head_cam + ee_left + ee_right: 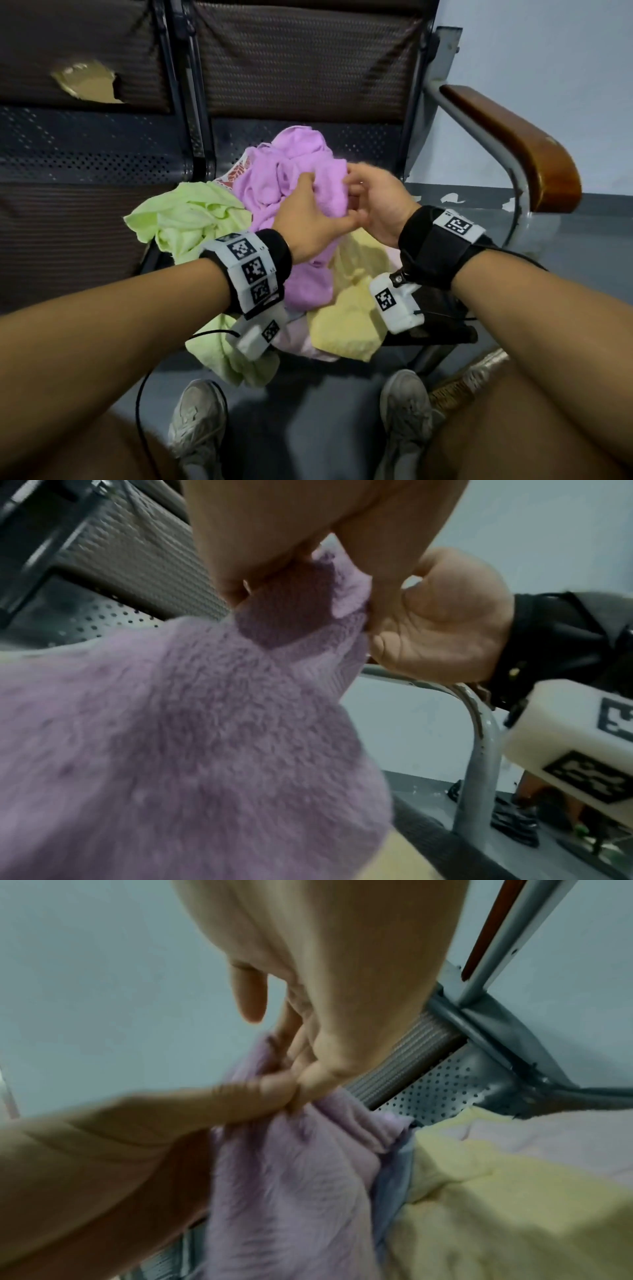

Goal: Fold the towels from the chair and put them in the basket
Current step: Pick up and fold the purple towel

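A purple towel (294, 178) lies crumpled on top of a pile on the chair seat (359, 144). My left hand (310, 205) grips a bunch of it from the near side, and my right hand (359, 195) pinches its edge right beside the left. The left wrist view shows the left hand (274, 569) and right hand (428, 631) meeting on the purple towel (171, 737). In the right wrist view the right hand (301, 1069) pinches the purple towel (291, 1177). A green towel (185, 219), a yellow towel (346, 318) and a pale pink one (298, 335) lie around it.
The chair has a wooden armrest (513, 144) on a metal tube at the right. A second seat with a torn back (85, 85) adjoins on the left. My shoes (198, 418) stand on the grey floor. A woven brown object (462, 383) sits by my right foot.
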Demonstrator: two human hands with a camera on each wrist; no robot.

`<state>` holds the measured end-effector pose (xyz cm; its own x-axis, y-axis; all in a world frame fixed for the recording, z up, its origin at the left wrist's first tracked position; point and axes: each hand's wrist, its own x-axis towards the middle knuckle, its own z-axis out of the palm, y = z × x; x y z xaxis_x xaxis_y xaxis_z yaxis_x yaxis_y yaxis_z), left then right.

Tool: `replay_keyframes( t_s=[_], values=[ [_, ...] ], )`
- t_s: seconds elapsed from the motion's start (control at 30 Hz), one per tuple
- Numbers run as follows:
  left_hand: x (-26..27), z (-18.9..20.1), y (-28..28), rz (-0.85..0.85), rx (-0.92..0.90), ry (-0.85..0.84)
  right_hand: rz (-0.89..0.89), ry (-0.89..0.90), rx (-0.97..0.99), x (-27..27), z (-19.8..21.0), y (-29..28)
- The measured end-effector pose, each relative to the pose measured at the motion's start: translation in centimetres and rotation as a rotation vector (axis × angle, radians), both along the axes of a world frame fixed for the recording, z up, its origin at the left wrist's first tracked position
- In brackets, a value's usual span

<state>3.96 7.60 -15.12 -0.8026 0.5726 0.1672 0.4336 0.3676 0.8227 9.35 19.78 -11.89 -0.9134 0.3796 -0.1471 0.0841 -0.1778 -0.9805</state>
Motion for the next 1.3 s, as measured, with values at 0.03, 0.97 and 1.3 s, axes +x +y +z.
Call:
replay_keyframes(
  t_s=[0.03, 0.97, 1.3],
  values=[
    [-0.1, 0.3, -0.2, 0.013, 0.03, 0.05, 0.022, -0.002, -0.019, 0.3, 0.2, 0.3],
    [-3.2, 2.0, -1.6, 0.046, 0.113, 0.124, -0.085, -0.242, 1.135, 0.9, -2.3, 4.8],
    [-4.1, 0.8, -2.6, 0.079, -0.038, 0.197, -0.25, 0.116, 0.475, 0.1, -0.3, 5.0]
  ],
)
